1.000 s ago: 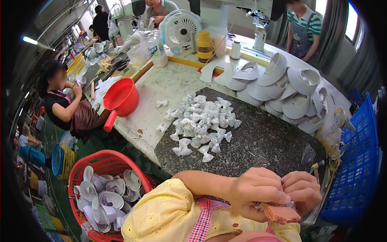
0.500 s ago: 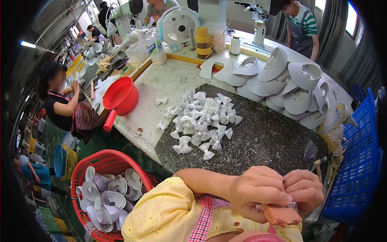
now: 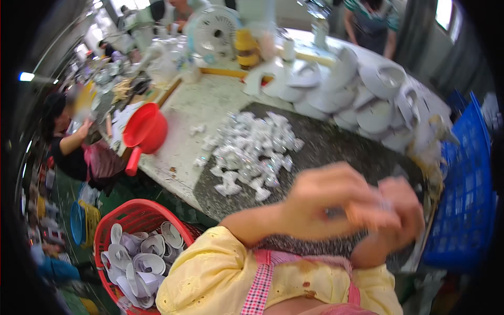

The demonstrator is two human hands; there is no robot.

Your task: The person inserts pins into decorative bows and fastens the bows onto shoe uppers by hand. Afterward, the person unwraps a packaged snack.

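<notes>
Both hands are raised above the near right of the dark speckled stone slab [image 3: 341, 152] and smeared by motion. My left hand [image 3: 323, 202] is bent, its fingertips meeting my right hand [image 3: 403, 207], whose fingers are curled closed. A salmon-coloured piece [image 3: 370, 216] shows at the left fingertips; whether it is held or wrapped round a finger I cannot tell. A small silvery glint [image 3: 386, 205] lies between the hands, too blurred to name. Beyond them on the slab is a heap of glittery silver-white bows [image 3: 254, 147], with a few loose ones on its left.
White sun visors [image 3: 346, 97] are piled along the far right. A red dipper [image 3: 147, 131] rests at the table's left edge, above a red basket [image 3: 142, 207] of curled white visor pieces. A blue crate [image 3: 462, 194] stands right. Co-workers sit left and stand behind.
Both hands have risen away from my body to above the slab, and the salmon-coloured piece has moved up with them. The whole view has shifted slightly.
</notes>
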